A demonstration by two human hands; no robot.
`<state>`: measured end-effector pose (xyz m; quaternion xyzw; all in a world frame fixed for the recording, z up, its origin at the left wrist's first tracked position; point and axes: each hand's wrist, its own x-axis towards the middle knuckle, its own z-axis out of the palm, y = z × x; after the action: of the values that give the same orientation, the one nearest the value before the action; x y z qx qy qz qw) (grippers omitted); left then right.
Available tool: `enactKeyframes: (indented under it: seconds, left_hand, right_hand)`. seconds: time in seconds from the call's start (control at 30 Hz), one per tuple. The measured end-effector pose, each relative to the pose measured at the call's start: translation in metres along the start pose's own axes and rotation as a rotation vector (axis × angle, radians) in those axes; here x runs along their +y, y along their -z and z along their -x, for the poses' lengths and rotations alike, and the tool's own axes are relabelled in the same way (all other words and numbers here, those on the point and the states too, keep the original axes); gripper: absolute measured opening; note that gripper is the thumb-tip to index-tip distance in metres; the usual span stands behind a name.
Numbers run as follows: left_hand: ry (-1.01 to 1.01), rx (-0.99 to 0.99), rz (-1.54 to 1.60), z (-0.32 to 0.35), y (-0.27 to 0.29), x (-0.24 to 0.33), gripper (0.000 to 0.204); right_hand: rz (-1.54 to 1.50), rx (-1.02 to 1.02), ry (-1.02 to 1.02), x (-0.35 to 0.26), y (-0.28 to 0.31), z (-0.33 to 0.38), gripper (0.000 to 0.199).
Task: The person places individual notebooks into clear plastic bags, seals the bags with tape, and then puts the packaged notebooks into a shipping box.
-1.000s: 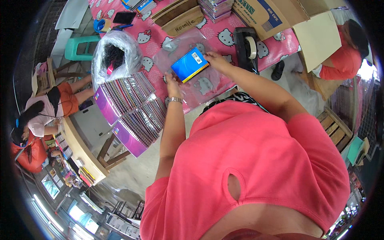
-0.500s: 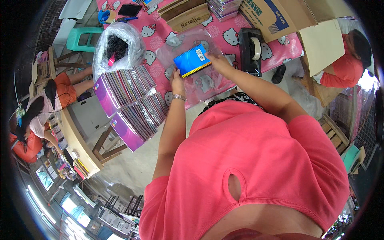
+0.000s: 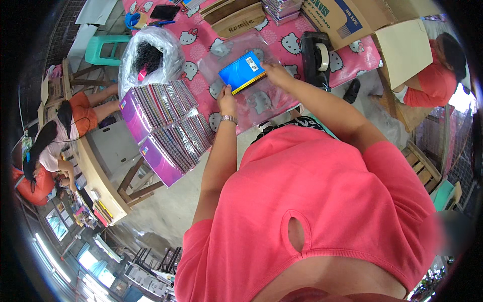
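A small stack of blue spiral memo notebooks lies over a clear plastic sheet or bag on the table. Yellow shows along the stack's near edge. My left hand grips its near left corner, thumb on the edge. At the right end, my right hand has its fingers closed on the stack. Left of my left forearm are two plastic-wrapped bundles of spiral notebooks with purple covers, at the table's edge.
A pink patterned cloth covers the table. On it stand a black tape dispenser, a wooden holder, a cardboard box, a phone and a plastic-lined container. Other people sit at left and right.
The view has shifted slightly. Both hands keep hold of the blue notebooks, which stay in nearly the same place. A blurred shape has appeared at the lower right.
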<state>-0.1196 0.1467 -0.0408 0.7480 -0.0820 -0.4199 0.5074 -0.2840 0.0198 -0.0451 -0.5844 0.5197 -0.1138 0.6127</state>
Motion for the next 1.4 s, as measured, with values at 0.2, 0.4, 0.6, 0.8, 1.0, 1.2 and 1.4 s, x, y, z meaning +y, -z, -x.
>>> enactKeyframes:
  seconds: [0.2,0.4,0.6,0.8,1.0,1.2,1.4]
  left_hand:
    - [-0.397,0.081,-0.209,0.029,0.019,-0.028,0.032]
    - [-0.804,-0.352,-0.938,0.055,0.049,-0.065,0.021]
    - [-0.709,-0.418,-0.909,0.037,0.046,-0.063,0.011]
    - [-0.734,-0.43,-1.087,0.037,0.045,-0.057,0.013]
    - [-0.8,-0.33,-0.992,0.057,0.029,-0.036,0.015]
    - [-0.705,-0.111,-0.839,0.039,0.044,-0.028,0.01]
    - [-0.324,0.086,-0.282,0.016,0.049,0.021,0.012]
  right_hand:
    - [0.087,0.267,0.297,0.037,0.006,0.036,0.019]
    - [0.817,-0.169,0.715,0.054,0.012,0.077,0.012]
    - [0.958,-0.354,0.535,0.058,0.01,0.051,0.016]
    - [1.074,-0.404,0.666,0.035,0.01,0.059,0.019]
    - [1.094,-0.424,0.54,0.0,0.013,0.054,0.031]
    - [1.238,-0.313,0.901,-0.041,0.038,0.07,0.037]
    - [0.515,-0.356,0.386,-0.061,0.078,-0.012,0.023]
